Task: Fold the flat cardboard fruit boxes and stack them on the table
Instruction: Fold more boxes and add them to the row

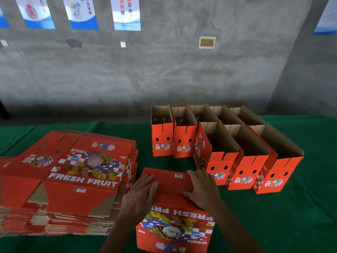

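A thick stack of flat red boxes (73, 181) lies at the left on the green tabletop (291, 216). Folded open-topped boxes (237, 152) stand upright in two rows at the far right. One upside-down box (175, 216) sits near, its bottom flaps folded shut.

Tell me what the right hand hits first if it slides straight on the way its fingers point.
Probably the left hand: the right hand points leftward across the box's red bottom flap. Depth is unclear.
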`<state>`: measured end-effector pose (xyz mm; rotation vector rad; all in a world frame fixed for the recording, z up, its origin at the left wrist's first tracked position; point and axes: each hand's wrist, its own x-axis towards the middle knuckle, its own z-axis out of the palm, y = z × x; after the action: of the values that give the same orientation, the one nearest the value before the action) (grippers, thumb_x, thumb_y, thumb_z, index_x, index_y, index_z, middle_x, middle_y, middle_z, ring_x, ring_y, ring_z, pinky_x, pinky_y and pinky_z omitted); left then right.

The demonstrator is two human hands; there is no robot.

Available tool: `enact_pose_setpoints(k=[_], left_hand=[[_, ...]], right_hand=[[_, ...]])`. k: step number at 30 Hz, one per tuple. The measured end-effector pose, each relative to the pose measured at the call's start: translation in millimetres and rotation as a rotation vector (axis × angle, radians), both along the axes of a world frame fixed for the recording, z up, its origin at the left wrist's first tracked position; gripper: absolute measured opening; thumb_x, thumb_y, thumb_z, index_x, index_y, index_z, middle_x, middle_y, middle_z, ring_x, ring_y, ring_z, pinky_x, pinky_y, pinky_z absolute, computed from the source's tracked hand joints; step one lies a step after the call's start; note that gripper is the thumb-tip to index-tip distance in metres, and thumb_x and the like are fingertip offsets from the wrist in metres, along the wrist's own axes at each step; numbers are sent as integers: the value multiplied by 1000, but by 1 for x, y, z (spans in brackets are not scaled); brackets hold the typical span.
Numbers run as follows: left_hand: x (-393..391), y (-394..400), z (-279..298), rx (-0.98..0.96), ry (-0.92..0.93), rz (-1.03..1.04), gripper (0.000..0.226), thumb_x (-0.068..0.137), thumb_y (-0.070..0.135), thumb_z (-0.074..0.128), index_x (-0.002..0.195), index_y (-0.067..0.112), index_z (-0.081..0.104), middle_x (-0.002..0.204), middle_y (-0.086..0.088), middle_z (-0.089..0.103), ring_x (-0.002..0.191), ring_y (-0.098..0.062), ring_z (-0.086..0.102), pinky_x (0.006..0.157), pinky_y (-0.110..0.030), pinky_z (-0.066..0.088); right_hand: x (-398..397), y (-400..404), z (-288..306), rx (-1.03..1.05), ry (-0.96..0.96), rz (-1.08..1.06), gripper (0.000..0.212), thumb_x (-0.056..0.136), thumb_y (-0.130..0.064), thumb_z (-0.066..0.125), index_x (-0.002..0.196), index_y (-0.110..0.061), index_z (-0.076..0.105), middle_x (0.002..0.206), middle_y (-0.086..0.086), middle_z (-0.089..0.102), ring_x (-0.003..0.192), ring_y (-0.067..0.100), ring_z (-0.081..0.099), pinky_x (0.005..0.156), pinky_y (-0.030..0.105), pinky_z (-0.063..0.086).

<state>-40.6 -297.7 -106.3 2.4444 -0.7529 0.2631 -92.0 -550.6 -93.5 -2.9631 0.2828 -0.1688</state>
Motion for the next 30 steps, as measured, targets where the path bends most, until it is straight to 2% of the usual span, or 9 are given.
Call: enact_pose_setpoints(k=[3, 5, 10, 14, 17, 22, 24, 27, 30], left_hand=[[5, 2, 4, 27, 6, 12, 59, 102, 60, 21, 138, 36, 62, 154, 14, 47, 144, 3, 31, 108, -24, 37], [7, 4, 3, 21, 17, 39, 57, 103, 58, 23, 140, 36, 60, 156, 11, 45, 147, -4, 31, 111, -28, 38], [14, 9, -2, 72, 34, 24, 56, 107, 54, 19, 145, 34, 55, 159, 6, 42, 151, -13, 28, 118, -36, 33], [29, 13, -3, 182, 43, 33, 46, 108, 47, 30, 149, 36, 48, 161, 5, 39, 152, -15, 25, 121, -37, 30], [36, 15, -4, 186, 60, 2, 46, 108, 46, 31, 148, 35, 50, 159, 5, 41, 151, -16, 28, 120, -38, 32], [38, 32, -1, 272, -78, -61, 69, 100, 53, 20, 141, 16, 61, 144, -14, 58, 138, -36, 50, 108, -49, 45], [38, 39, -2, 203, -34, -41, 69, 102, 58, 17, 142, 21, 60, 148, -8, 54, 142, -30, 45, 113, -45, 40], [40, 51, -4, 53, 64, 15, 51, 108, 50, 24, 140, 32, 59, 151, 2, 50, 144, -17, 39, 117, -38, 36], [38, 61, -4, 0, 60, 7, 54, 105, 51, 25, 138, 29, 62, 148, 2, 52, 141, -17, 42, 116, -38, 38]], right_hand=[[-3, -12, 6, 403, -333, -73, 41, 103, -54, 43, 111, -21, 67, 108, -1, 68, 98, 9, 60, 91, 39, 50], [-11, -22, 3, 498, -426, -262, 36, 107, -43, 39, 100, -19, 65, 98, 2, 66, 91, 15, 61, 78, 35, 48], [-33, -42, -12, 1086, 129, -529, 69, 108, -60, 17, 105, -13, 67, 98, 13, 75, 86, 23, 74, 76, 37, 61], [-52, -46, -24, 1118, 462, -498, 48, 108, -50, 36, 116, -12, 65, 97, 8, 78, 73, 17, 73, 62, 22, 50], [-57, -45, -26, 1047, 569, -443, 36, 107, -32, 48, 118, -3, 67, 86, 3, 78, 57, 11, 66, 50, 19, 41], [-56, -45, -25, 1295, 463, -404, 29, 106, -29, 49, 122, -12, 66, 97, 9, 72, 66, 15, 65, 51, 20, 44], [-58, -43, -29, 1394, 444, -371, 31, 109, -33, 43, 132, -21, 61, 95, 11, 67, 64, 14, 61, 48, 19, 40], [-55, -41, -38, 1455, 405, -329, 49, 107, -12, 38, 148, -37, 44, 81, 8, 64, 57, 13, 54, 44, 19, 36], [-51, -36, -37, 1461, 432, -277, 39, 110, -27, 40, 148, -28, 49, 72, 2, 60, 54, 10, 49, 43, 18, 37]])
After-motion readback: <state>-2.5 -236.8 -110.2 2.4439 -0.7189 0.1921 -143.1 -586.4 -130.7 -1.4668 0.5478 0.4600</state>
